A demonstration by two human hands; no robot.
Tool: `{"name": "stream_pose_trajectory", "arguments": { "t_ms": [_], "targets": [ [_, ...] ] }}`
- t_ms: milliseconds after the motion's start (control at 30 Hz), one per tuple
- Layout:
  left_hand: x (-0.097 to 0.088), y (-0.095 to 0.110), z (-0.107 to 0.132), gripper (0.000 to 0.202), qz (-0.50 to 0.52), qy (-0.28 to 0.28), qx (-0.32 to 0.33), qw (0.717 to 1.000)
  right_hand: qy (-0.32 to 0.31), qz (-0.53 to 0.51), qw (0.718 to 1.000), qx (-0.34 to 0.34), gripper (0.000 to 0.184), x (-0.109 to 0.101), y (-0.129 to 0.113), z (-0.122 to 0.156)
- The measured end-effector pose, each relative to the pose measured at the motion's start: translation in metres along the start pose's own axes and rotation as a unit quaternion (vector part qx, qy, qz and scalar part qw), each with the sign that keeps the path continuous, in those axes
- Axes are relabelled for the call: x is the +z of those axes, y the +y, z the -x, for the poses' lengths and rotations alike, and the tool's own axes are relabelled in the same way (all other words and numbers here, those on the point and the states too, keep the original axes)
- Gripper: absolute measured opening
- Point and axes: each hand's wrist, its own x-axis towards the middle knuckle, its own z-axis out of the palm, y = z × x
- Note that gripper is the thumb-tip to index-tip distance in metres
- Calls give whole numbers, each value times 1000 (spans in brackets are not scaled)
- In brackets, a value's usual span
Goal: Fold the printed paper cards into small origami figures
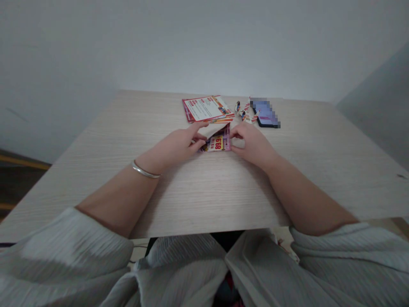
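Observation:
Between my hands is a small printed paper flyer (218,143), partly folded, its purple face showing "89.9" in red on yellow. A pale flap of it slants up over the printed part. My left hand (182,143) grips the flyer's left side, thumb low and fingers on the flap. At the right edge, my right hand (254,143) pinches the paper between thumb and curled fingers. Part of the paper is covered by the fingers.
Behind the flyer lies a stack of red-and-white leaflets (206,108). To its right are small wrapped pieces (243,115) with striped wrappers and a phone (265,113). The pale wooden table (204,196) meets a white wall at the back.

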Motion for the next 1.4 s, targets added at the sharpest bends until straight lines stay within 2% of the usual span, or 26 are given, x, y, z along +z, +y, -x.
{"name": "stream_pose_trajectory", "arguments": {
  "t_ms": [67,233,433,567,767,933,1100,1267,1400],
  "targets": [
    [2,-2,0,67,22,24,18,999,-29,39,998,-34,10,-1,-2,0],
    [5,-5,-2,77,19,79,63,995,-96,89,988,-79,31,0,-8,-2],
    [7,-14,-6,64,-89,128,167,974,-155,41,982,-100,31,2,-5,-2],
    [7,-20,-6,56,-146,144,163,965,-169,27,981,-97,30,0,-3,0],
    [6,-23,-3,47,-232,110,136,957,-181,20,980,-81,29,-5,-8,-1],
    [11,-27,2,40,-274,108,111,949,-201,9,978,-57,17,-10,-12,-2],
    [8,-25,0,41,-296,57,137,944,-207,-4,978,-33,20,-16,-12,-3],
    [7,-16,-6,43,-215,-18,199,956,-231,47,971,36,27,-24,-17,-5],
    [11,-8,-6,41,-135,-56,192,970,-210,102,965,116,26,-30,-23,-7]
  ]
}}
